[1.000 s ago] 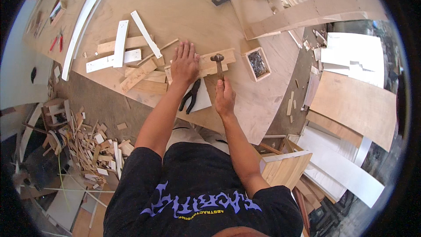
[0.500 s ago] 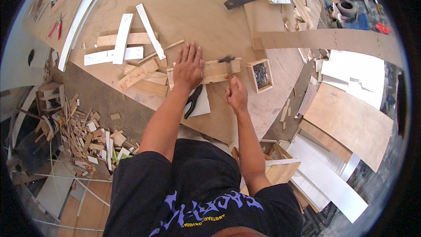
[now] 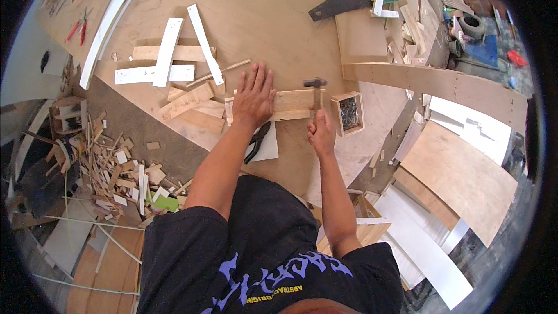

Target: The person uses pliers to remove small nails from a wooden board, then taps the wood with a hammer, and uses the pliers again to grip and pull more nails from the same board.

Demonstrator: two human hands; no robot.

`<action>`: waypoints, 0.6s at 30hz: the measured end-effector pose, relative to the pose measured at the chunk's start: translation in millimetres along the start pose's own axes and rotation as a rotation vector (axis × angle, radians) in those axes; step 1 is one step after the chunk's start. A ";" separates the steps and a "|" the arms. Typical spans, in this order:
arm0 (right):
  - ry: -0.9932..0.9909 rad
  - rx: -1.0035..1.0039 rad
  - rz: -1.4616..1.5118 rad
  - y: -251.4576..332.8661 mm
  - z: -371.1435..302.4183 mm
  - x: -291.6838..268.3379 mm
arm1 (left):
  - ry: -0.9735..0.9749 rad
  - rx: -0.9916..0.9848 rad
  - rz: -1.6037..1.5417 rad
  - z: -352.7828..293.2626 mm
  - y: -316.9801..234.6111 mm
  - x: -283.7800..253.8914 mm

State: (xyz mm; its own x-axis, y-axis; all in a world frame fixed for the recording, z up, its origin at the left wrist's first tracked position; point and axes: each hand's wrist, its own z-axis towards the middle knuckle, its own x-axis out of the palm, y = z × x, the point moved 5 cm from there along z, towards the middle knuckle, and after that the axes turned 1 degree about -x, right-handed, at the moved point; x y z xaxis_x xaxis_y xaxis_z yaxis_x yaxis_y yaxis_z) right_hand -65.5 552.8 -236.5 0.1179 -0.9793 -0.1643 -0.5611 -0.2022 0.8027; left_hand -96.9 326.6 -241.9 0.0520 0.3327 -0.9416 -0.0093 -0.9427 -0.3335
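L hand (image 3: 254, 100) is flat, fingers extended & unclenched, palm down on the L part of the long pale-wood pc (image 3: 295, 103), which lies on the broad brown wooden tabletop (image 3: 250, 18). R hand (image 3: 322, 133) is clenched round the wooden handle of the dark-headed hammer (image 3: 315, 83). Key relation: the wood's long axis runs approx. L–R across the person's front; hammer handle points away, roughly square to it, w/ the head showing over/just past the far edge at the wood's R end. Can't tell height or contact there. L hand's nearer, touching the wood; R hand's on the near side of that R end, wood just beyond & to the L of its fingers. Small open wooden box (image 3: 353, 130) of dark metal bits sits just R of the wood; black-handled pliers (image 3: 256, 144) lie nr the L wrist, partly on a flat white pc (image 3: 269, 148).
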 end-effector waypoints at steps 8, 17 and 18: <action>0.007 -0.027 -0.092 24.9 11.8 -11.6 | 0.003 0.013 0.011 1.6 -0.7 0.0; 0.143 0.014 -0.390 8.6 12.8 -10.7 | 0.026 0.006 0.000 2.4 0.1 -0.8; 0.165 0.006 -0.370 8.5 11.8 -11.1 | 0.030 0.008 0.002 2.8 0.0 -1.1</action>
State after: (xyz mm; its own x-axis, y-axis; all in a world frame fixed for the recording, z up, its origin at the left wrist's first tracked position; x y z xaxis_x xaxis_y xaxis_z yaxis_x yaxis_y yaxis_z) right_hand -81.2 561.8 -234.6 0.4428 -0.8268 -0.3469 -0.4606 -0.5418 0.7031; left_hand -99.7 326.4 -241.0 0.0815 0.3296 -0.9406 -0.0171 -0.9431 -0.3319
